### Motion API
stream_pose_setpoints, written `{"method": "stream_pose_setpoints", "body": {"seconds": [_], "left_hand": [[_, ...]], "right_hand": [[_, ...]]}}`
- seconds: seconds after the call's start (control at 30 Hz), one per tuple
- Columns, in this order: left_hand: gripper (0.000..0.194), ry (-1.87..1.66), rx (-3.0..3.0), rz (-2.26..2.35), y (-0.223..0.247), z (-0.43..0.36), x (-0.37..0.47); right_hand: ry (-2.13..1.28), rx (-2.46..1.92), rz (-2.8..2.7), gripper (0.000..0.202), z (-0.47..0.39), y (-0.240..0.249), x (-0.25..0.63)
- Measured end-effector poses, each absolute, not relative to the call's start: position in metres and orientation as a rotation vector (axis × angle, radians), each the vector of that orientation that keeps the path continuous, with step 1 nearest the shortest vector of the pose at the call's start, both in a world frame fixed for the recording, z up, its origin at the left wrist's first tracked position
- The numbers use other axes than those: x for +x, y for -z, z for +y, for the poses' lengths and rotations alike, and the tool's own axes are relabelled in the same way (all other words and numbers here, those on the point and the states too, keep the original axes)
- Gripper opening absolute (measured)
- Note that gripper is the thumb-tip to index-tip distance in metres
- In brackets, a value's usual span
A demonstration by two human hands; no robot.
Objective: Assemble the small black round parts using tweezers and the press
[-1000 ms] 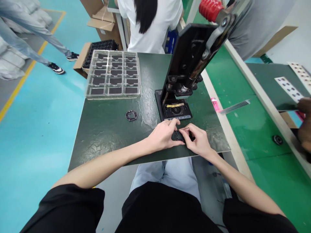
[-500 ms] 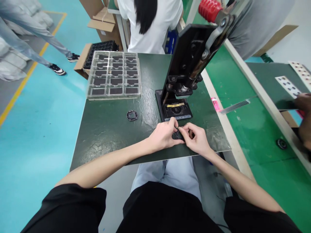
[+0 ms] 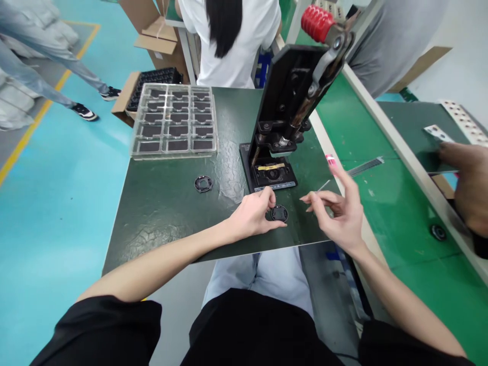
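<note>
Left hand [image 3: 253, 213] pinches the disc [image 3: 280, 214] by its rim! Right hand [image 3: 345, 218] apart, forefinger up, grip unclear. Disc's black, round, flat.

No text can be read with certainty. A pale label strip [image 3: 275, 186] is fixed along the front edge of the black press base [image 3: 287, 178], just beyond the left hand [image 3: 253, 211], by whose thumb and finger the round black part [image 3: 279, 213] is held. Small characters can be noticed on this strip, but they are too blurred to be spelled out. Faint marks [image 3: 244, 146] on the base's corner, farther beyond the grip, cannot be read either.
</note>
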State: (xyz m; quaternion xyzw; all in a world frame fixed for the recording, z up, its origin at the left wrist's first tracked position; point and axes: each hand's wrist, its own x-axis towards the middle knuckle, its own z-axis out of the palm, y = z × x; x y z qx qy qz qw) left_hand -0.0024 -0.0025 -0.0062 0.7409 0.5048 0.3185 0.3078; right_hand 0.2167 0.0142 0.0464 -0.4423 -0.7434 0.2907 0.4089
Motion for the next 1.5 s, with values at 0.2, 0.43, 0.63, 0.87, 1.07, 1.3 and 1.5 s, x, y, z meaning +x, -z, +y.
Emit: {"method": "stream_pose_setpoints", "body": {"seconds": [0.2, 0.43, 0.63, 0.87, 1.07, 1.3, 1.5], "left_hand": [[0.059, -0.857, 1.980, 1.305, 0.006, -0.003, -0.003], [0.057, -0.856, 1.986, 1.306, 0.008, -0.004, -0.003], [0.058, -0.858, 1.981, 1.299, 0.007, -0.004, -0.003], [0.055, -0.847, 1.979, 1.293, 0.007, -0.004, -0.004], [0.055, -0.849, 1.988, 1.286, 0.007, -0.003, -0.004], [0.057, -0.850, 1.979, 1.242, 0.008, -0.002, -0.006], [0.057, -0.820, 1.961, 1.202, 0.005, 0.000, -0.008]], "right_hand": [[-1.005, -1.126, -1.861, 0.030, 0.022, -0.048, 0.209], [-1.019, -1.147, -1.925, 0.023, 0.025, -0.021, 0.208], [-0.916, -1.183, -1.967, 0.021, 0.031, -0.020, 0.215], [-0.824, -1.092, -2.365, 0.015, 0.036, -0.037, 0.220], [-0.667, -0.991, -2.470, 0.015, 0.040, -0.032, 0.215], [-0.759, -0.947, -2.609, 0.011, 0.058, -0.040, 0.202], [-0.680, -1.082, -2.772, 0.013, 0.064, -0.046, 0.197]]}}
